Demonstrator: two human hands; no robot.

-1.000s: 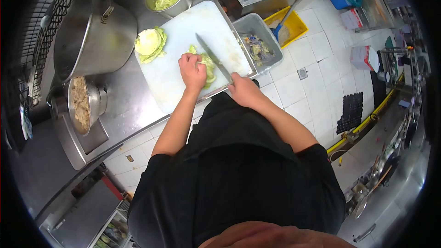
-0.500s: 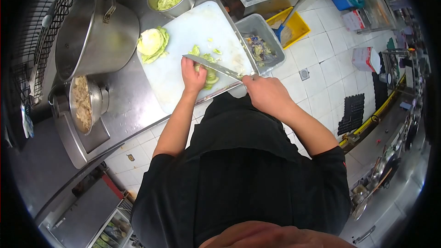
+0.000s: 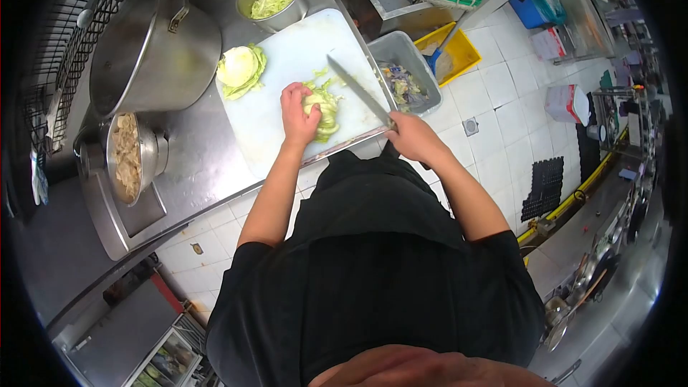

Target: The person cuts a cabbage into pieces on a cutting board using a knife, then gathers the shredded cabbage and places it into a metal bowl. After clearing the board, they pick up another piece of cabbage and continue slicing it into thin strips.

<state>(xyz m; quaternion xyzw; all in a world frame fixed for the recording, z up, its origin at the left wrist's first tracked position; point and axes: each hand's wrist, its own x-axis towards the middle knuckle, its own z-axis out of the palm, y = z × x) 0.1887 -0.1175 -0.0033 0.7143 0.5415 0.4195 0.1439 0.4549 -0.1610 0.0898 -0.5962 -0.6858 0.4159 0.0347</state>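
On a white cutting board (image 3: 251, 132), my left hand (image 3: 299, 116) is closed round the side of a piece of green cabbage (image 3: 327, 116), its fingers curled over the leaves. My right hand (image 3: 417, 137) grips a long kitchen knife (image 3: 358, 89) by the handle. The blade points up and left across the board, to the right of the cabbage and apart from it. Small cabbage shreds lie around the piece. A larger pale cut cabbage (image 3: 239, 70) rests at the board's left edge.
Beyond the board stands a metal pot (image 3: 287, 20) of shredded cabbage. A big stockpot (image 3: 161, 64) and a metal bowl (image 3: 148, 158) of pale brown food sit on the left. Off the counter's right edge are a grey bin (image 3: 428, 100) with scraps and a yellow tub (image 3: 467, 54).
The knife has lifted off the cabbage and swung right, now steeper across the board. My left hand has its fingers spread further over the piece, which shows more clearly.
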